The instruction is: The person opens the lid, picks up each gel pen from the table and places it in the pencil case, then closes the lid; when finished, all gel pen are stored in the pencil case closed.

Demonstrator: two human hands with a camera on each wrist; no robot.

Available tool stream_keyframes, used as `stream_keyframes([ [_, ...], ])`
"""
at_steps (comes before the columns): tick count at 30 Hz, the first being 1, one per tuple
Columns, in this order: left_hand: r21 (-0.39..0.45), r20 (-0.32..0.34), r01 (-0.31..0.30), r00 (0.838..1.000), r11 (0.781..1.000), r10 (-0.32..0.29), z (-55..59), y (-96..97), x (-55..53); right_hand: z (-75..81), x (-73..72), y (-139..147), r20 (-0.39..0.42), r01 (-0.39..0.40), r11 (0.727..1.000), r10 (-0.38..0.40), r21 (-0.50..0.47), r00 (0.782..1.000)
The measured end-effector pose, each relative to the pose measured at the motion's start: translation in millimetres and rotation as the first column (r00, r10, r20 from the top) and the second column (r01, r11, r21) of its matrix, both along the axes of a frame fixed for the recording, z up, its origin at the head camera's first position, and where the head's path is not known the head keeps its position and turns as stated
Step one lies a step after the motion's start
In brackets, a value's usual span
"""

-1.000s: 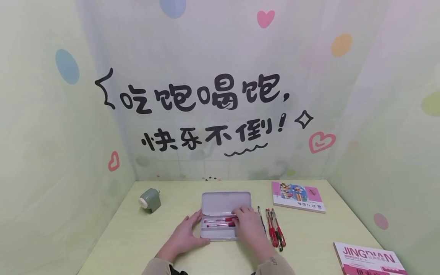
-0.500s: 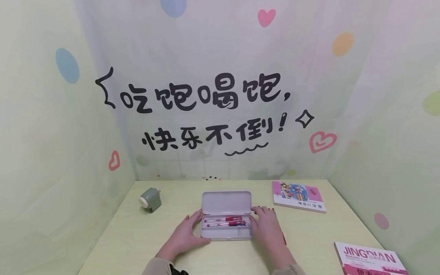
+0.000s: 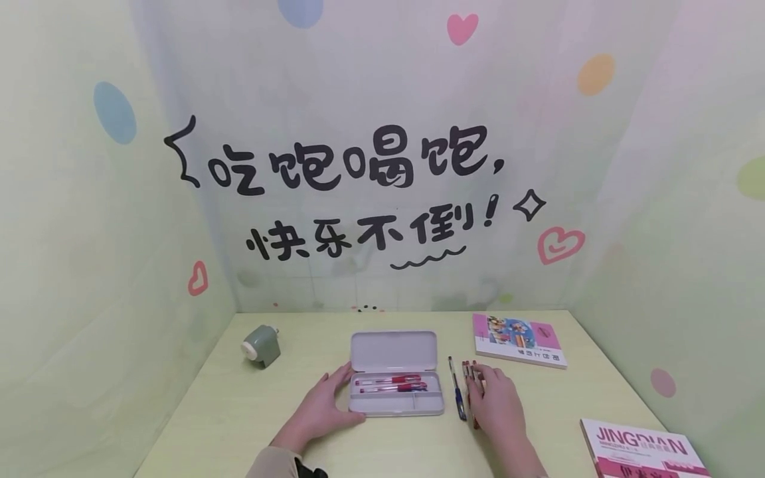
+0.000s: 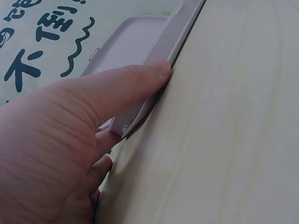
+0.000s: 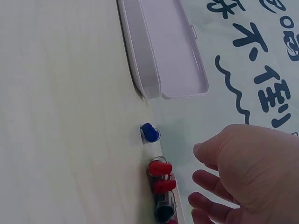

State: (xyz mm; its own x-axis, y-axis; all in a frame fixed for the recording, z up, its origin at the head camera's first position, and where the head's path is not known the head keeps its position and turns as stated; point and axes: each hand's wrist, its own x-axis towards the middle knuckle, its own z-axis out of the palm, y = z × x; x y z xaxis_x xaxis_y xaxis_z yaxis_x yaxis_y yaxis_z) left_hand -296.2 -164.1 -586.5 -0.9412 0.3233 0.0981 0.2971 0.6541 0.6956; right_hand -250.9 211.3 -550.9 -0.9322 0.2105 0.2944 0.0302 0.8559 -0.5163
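An opened pale lilac pencil case (image 3: 394,352) lies at the middle of the table, its lid tilted back. Two red-gripped pens (image 3: 388,380) and a pen with a blue part (image 3: 412,386) lie in its long rear compartment. My left hand (image 3: 323,408) holds the case's left end, thumb along the front wall (image 4: 154,70) and fingers by the left side. To the right of the case, a blue pen (image 3: 458,392) lies alone. My right hand (image 3: 499,401) is over a row of red and dark pens (image 5: 163,186), partly hiding them; its fingers are loosely bent with nothing between them.
A green-grey pencil sharpener (image 3: 261,345) stands at the left back. A pink-covered book (image 3: 518,340) lies at the right back, and another pink and white book (image 3: 642,450) at the right front. Printed cloth walls (image 3: 382,292) enclose the table's back and sides.
My right hand has left the case's pens and moved right, past the blue pen, to the row of pens. My left hand and the case stay put.
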Motion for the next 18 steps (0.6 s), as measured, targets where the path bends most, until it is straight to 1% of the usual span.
stream_keyframes([
  [8, 0.001, 0.001, 0.003, 1.0, 1.0, -0.003, -0.6, 0.0, -0.6, -0.6, 4.1, 10.0, 0.105, 0.044, 0.999, -0.042, -0.011, 0.994],
  [18, 0.004, 0.006, 0.003, 1.0, 1.0, -0.003, 4.4, -0.8, 1.3, -6.2, 6.0, 19.1, 0.203, 0.046, 0.999, -0.04, -0.023, 0.978],
])
